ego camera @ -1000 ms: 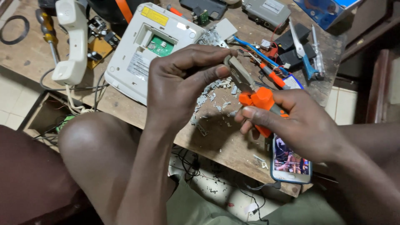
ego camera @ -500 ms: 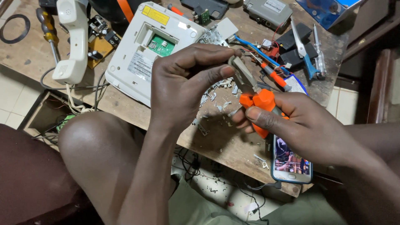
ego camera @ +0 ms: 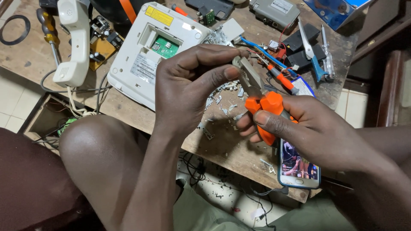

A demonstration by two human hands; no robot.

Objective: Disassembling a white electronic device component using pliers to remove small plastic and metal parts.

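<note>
Pliers [ego camera: 260,99] point up-left, orange handles low and right.
Right hand [ego camera: 308,130] is closed around the handles; left hand [ego camera: 188,83] pinches something tiny at the jaws.

A worn wooden table [ego camera: 128,107] stands over pale, perhaps tiled floor [ego camera: 10,98].

A worn wooden bench [ego camera: 128,109] carries an opened white phone base [ego camera: 150,51], a handset [ego camera: 73,40], a smartphone [ego camera: 298,167] and plastic scraps [ego camera: 222,96].
</note>
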